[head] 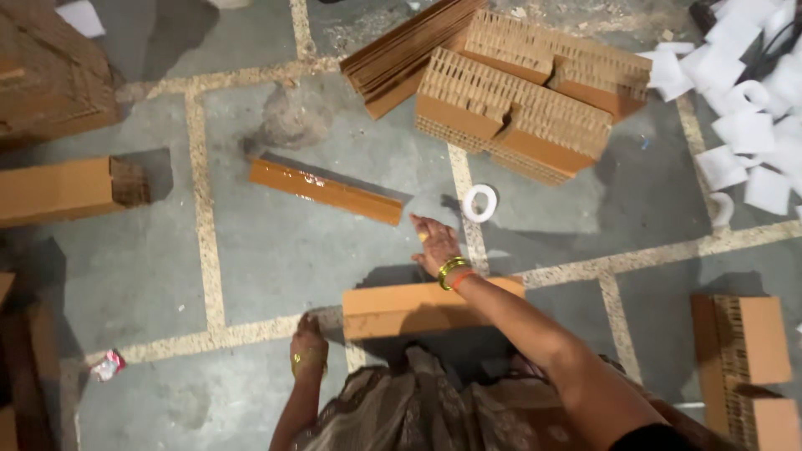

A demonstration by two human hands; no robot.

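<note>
Grey floor, brown cartons [511, 104] (stacked)

Bare arms. Gold and orange bangles [454, 271] around the right wrist, a gold bangle [307, 361] on the left. Brown patterned cloth [393, 413] draped below.

In front of you lies a flat brown cardboard piece [401, 310], long and rectangular, resting level on the grey floor [276, 250] with its long side running left to right. Its top face is plain and smooth, and it straddles one of the pale speckled lines in the floor. Beyond it, a narrow cardboard strip [326, 191] lies on the floor at a slant, its left end farther from you. It is orange-brown and glossy, folded lengthwise into an angle, and well apart from the flat piece.
</note>
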